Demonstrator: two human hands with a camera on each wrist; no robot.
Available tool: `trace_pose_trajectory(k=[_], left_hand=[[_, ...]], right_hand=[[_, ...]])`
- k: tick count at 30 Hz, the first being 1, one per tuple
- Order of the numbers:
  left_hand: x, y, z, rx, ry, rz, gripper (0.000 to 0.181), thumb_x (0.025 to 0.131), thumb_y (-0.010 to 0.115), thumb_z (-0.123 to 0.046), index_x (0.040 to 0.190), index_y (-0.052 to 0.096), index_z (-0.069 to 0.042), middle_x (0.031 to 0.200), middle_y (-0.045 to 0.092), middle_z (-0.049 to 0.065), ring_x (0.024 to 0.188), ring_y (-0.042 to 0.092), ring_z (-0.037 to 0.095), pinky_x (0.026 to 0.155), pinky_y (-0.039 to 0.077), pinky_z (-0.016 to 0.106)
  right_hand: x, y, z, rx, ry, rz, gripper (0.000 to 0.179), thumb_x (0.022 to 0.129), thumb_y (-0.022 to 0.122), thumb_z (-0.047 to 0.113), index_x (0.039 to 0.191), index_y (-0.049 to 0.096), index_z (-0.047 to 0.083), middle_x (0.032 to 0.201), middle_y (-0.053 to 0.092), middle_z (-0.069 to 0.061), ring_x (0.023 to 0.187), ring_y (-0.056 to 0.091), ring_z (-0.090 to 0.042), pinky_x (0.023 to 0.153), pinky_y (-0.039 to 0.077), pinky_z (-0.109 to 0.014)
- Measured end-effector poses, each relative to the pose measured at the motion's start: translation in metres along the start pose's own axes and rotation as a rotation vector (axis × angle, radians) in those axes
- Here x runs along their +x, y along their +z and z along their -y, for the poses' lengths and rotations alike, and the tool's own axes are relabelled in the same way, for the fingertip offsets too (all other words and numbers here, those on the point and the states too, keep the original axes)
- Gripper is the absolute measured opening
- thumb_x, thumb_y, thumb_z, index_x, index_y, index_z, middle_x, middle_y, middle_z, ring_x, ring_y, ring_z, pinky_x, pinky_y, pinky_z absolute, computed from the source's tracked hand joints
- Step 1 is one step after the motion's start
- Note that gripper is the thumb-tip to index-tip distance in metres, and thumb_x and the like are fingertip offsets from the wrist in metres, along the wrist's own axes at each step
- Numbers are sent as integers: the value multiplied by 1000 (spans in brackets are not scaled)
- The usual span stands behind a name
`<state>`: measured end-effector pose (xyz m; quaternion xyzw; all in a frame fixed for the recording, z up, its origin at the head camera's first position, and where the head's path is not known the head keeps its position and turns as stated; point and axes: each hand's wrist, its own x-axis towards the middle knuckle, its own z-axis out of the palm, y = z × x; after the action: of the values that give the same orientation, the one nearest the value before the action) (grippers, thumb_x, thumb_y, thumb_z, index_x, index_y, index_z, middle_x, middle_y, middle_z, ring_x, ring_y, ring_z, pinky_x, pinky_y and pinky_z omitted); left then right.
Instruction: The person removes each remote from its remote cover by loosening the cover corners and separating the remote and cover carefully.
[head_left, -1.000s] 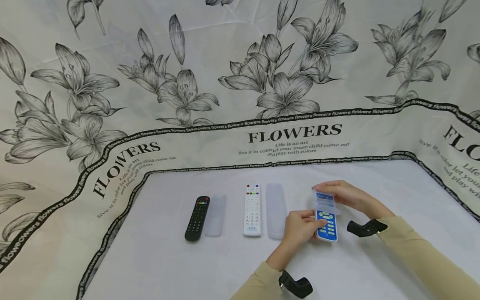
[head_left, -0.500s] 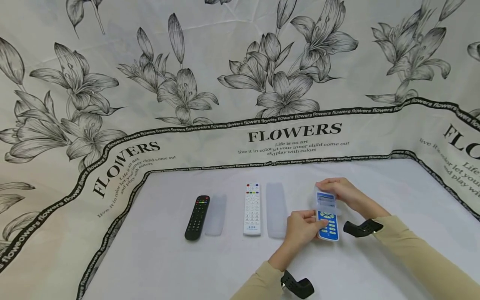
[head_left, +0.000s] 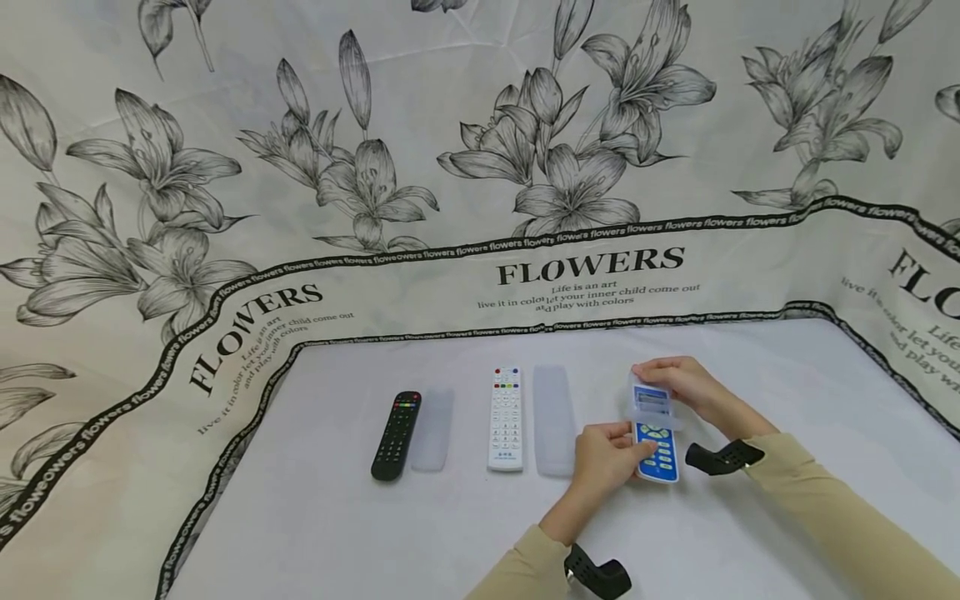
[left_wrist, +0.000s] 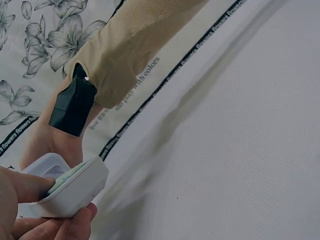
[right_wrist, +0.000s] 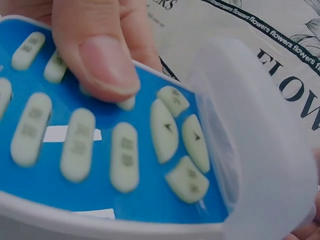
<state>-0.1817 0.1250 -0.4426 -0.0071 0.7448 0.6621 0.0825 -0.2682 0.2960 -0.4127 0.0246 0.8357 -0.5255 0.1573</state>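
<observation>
In the head view, my left hand (head_left: 606,458) grips the lower part of a blue-and-white remote control (head_left: 662,468), thumb across its buttons. My right hand (head_left: 688,385) holds a translucent remote cover (head_left: 660,419) at the remote's far end. Its open edge lies across the remote just above the round arrow pad, and the small screen shows through it. Seen from the right wrist, the cover (right_wrist: 255,135) wraps the remote's end beside the arrow buttons (right_wrist: 167,132), with the left thumb (right_wrist: 102,65) on the keys. The left wrist view shows the remote's white bottom end (left_wrist: 75,192) between thumb and fingers.
A black remote (head_left: 396,436) lies at the left with a translucent cover (head_left: 432,433) beside it. Nearer the middle are a white remote (head_left: 506,421) and another long translucent cover (head_left: 553,417), close to my left hand. A flower-printed cloth (head_left: 420,292) borders the white table surface (head_left: 337,525).
The cover has come further down over the blue-and-white remote, reaching the top of its arrow pad. Over the last half second both hands have barely moved.
</observation>
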Motion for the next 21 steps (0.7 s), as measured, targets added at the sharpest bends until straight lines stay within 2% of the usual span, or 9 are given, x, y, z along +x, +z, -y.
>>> trace_pose_trajectory(k=[4,7,10,16,19,21], left_hand=[[-1,-1,0,4,12,15,33,77,79,-9,107,71,2,79,75,8,64,71,12,48,53,22],[0,-3,0,-4,24,27,32,77,78,-9,107,71,2,78,75,8,63,71,13,49,54,22],[1,-6,-1,-17,23,27,32,78,78,-8,107,71,2,77,75,9,64,71,13,51,55,23],[7,-6,-3,-34,44,-49,29,78,78,-10,104,72,0,76,75,6,59,68,9,45,49,19],[9,-6,-3,-61,45,-95,28,77,78,-9,103,72,0,74,74,5,57,66,8,42,47,18],[10,-5,-3,-76,34,-113,29,77,79,-9,103,72,-1,73,74,5,57,65,8,42,47,18]], right_hand=[[1,-2,-2,-34,-17,9,57,94,58,39,131,54,-4,130,60,-11,108,50,-15,86,41,-31],[2,-3,-2,-32,-45,39,58,94,58,39,131,54,-5,119,64,-3,100,52,-9,83,43,-27],[2,-3,-3,1,-44,63,61,94,58,41,134,50,-5,115,61,5,98,51,-5,84,44,-24],[-3,0,-8,143,37,77,78,95,53,49,147,30,-5,127,55,2,96,54,3,83,48,-17],[-6,2,-12,247,50,86,79,96,51,48,147,27,-7,117,61,9,90,59,6,81,50,-15],[-8,3,-15,290,33,94,73,97,50,45,145,33,-7,108,64,14,88,61,8,80,51,-15]])
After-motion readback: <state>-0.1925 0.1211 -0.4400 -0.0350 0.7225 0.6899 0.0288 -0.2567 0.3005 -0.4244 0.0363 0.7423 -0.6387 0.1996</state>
